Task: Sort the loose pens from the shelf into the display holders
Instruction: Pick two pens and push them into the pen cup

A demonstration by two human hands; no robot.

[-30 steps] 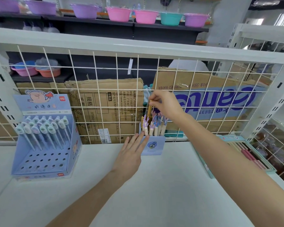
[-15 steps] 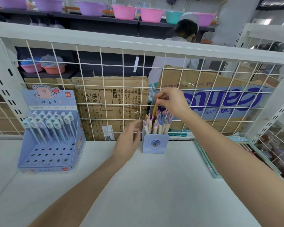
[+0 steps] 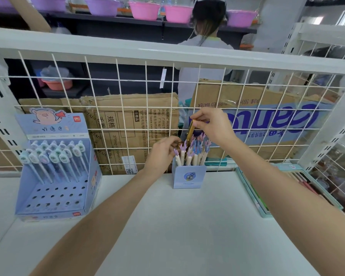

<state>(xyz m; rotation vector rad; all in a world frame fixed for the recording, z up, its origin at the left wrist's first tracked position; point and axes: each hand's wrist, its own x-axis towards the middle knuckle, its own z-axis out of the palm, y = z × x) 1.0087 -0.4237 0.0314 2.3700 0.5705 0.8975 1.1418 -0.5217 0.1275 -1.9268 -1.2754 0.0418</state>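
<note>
A white wire grid (image 3: 127, 108) backed the white shelf top (image 3: 187, 226). Beyond it, at twelve o'clock, cardboard boxes (image 3: 131, 124) stood below a dark shelf (image 3: 127, 17) of pink and purple basins (image 3: 143, 9).

Both my arms are stretched forward, bare forearms angling inward. My right hand (image 3: 211, 124) sits higher, fingertips pinched together pointing down-left. My left hand (image 3: 161, 154) is lower, fingers curled.

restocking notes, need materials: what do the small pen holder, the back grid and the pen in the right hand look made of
Small pen holder: looks like printed matte card, with flat folded faces.
Back grid: thin crossed wire, seemingly white-coated metal.
Pen pinched by the right hand: shiny gold barrel, metal or metallic plastic; cannot tell which.
</note>
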